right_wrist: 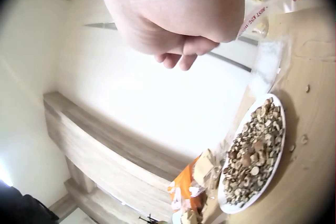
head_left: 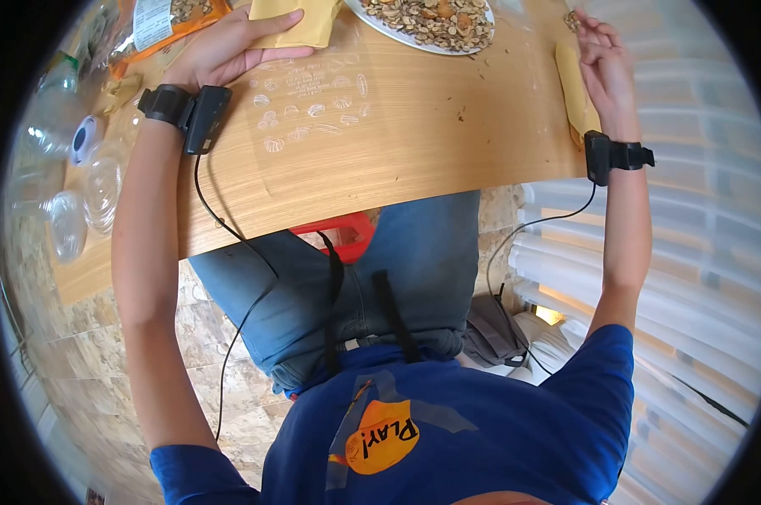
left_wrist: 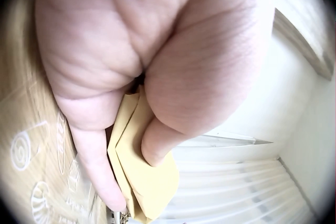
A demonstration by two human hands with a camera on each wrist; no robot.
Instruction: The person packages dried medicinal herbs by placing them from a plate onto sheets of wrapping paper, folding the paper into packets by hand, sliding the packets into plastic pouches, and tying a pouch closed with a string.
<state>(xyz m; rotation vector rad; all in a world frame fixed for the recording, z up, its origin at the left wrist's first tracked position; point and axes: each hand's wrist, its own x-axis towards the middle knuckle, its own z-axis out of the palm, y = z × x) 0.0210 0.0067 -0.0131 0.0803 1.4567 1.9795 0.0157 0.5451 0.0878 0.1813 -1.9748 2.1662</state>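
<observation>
My left hand (head_left: 220, 46) grips a yellow paper packet (head_left: 300, 23) at the table's far edge. The left wrist view shows the packet (left_wrist: 144, 161) folded flat, with the thumb on one face and a finger along the other. My right hand (head_left: 606, 71) is raised at the far right, its fingers curled. A small brown dried slice (head_left: 572, 21) shows at its fingertips. Another yellow packet (head_left: 572, 93) lies beneath that hand, partly covered by it. Between the hands, a white plate (head_left: 426, 48) bears a heap of dried slices (head_left: 435, 21).
An orange-edged bag (head_left: 157, 25) lies at the back left. Clear plastic bottles (head_left: 103, 185) are along the left edge. A transparent sheet printed with white shells (head_left: 313, 109) covers the near middle. Crumbs dot the table (head_left: 448, 156). A white curtain (head_left: 692, 168) hangs at right.
</observation>
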